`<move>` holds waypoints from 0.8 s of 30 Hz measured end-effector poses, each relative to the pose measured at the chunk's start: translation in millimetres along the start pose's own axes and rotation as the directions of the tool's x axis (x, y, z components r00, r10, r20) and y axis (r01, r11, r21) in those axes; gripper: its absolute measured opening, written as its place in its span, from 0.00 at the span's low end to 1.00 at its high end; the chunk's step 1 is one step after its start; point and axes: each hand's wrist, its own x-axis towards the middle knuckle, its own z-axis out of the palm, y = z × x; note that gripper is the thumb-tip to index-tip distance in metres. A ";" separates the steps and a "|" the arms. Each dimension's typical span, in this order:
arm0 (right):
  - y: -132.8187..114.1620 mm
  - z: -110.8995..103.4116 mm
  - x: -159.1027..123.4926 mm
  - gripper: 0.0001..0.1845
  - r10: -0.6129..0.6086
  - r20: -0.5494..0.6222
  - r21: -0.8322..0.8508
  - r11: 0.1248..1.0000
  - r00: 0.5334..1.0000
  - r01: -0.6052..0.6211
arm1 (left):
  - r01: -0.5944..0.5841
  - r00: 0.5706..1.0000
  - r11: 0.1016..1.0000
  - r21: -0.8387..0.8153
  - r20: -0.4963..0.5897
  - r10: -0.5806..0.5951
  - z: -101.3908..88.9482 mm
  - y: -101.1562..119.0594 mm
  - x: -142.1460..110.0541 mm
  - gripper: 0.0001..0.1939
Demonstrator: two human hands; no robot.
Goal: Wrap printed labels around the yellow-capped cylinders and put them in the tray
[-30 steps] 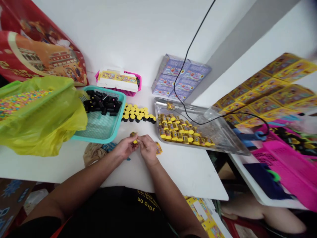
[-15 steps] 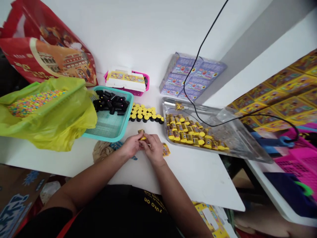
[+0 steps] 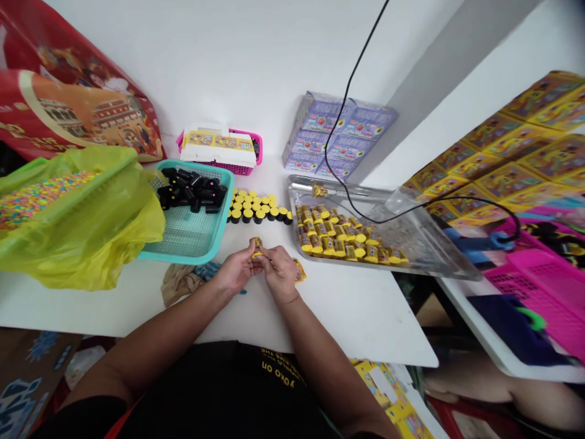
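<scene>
My left hand and my right hand meet over the white table, both pinching one small yellow-capped tube with a yellow label round it. A loose yellow label lies just right of my right hand. Beyond my hands stands a cluster of yellow-capped black tubes. The metal tray to the right holds rows of labelled tubes. A teal basket to the left holds bare black tubes.
A yellow bag of coloured candies lies far left under a red bag. A pink basket with label sheets and purple boxes stand at the wall. A black cable crosses the tray. Yellow cartons and pink baskets fill the right.
My hands stay together on the small tube, turning it a little. The view has swung slightly; nothing else on the table has moved.
</scene>
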 end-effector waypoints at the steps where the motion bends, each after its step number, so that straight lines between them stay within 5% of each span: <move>1: -0.1 -0.4 0.1 0.09 0.005 -0.003 0.001 1.000 1.000 -0.005 | 0.008 1.000 1.000 -0.001 -0.007 -0.008 0.9 0.1 -0.6 0.17; 10: -0.6 -3.0 2.8 0.13 -0.040 0.091 -0.061 0.997 0.995 0.045 | -0.062 0.997 0.998 -0.010 -0.055 0.061 3.3 2.7 -1.3 0.13; 16: 0.7 -1.8 3.0 0.09 0.025 0.064 -0.023 0.999 0.998 -0.023 | -0.053 0.993 0.998 -0.012 -0.109 0.052 0.7 5.1 0.7 0.12; 24: -3.8 -4.6 3.2 0.09 0.074 0.061 0.039 0.996 0.995 -0.076 | -0.073 0.997 0.995 0.062 -0.017 0.074 -1.8 3.4 1.4 0.12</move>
